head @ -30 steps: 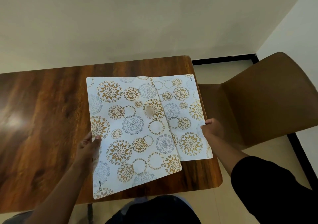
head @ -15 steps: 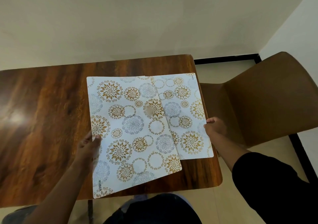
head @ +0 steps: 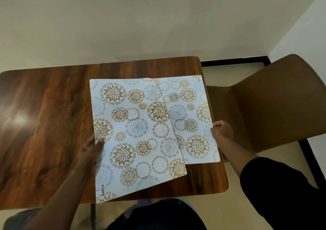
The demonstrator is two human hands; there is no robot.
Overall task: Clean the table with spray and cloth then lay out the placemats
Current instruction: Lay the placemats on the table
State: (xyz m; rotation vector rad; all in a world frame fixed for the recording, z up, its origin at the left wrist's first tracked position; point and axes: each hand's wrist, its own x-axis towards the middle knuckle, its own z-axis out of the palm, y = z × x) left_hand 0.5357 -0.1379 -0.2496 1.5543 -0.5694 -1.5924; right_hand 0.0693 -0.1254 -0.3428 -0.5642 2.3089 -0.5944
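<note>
Glossy wooden table (head: 44, 123), cream wall (head: 141, 18)

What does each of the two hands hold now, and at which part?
Left hand pinches the upper white floral placemat at its left edge; right hand grips the lower matching placemat at its right edge.

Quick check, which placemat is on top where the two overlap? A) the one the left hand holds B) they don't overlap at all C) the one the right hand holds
A: the left placemat, gripped by the left hand, has its right edge running unbroken over the right placemat, which the right hand holds at the table's right edge.
</note>
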